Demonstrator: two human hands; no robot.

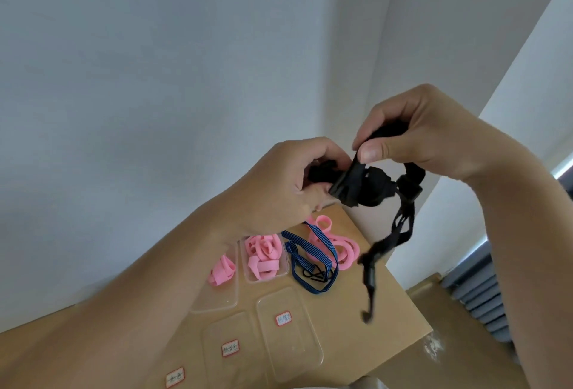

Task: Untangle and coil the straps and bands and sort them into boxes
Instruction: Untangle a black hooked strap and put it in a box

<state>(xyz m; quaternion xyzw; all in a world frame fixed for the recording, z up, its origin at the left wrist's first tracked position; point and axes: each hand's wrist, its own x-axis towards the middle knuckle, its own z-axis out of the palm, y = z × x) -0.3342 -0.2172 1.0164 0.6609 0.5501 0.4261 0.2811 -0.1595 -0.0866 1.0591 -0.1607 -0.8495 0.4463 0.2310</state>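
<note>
Left hand (288,180): raised above the worktop (400,320), fingers curled round one end of a bunched black strap (369,185).
Right hand (434,137): thumb and forefinger pinch a fold at the top of the same bunch, the other fingers curled behind it.
Black strap: held in the air between the two hands; a knotted tail hangs from the right side down toward the worktop, blurred at its lower end.
Step in hand: likely picking the black tangle apart, before any coiling.
Next move: probably calls for finding the free end, easing the pinched fold out of the knot, then winding it flat.
Below the hands: a blue striped strap (310,249) lies looped over loose pink bands (344,252).
Boxes: one clear box (266,279) holds coiled pink bands; the labelled boxes (288,342) nearer the person look unfilled, labels unreadable.
</note>
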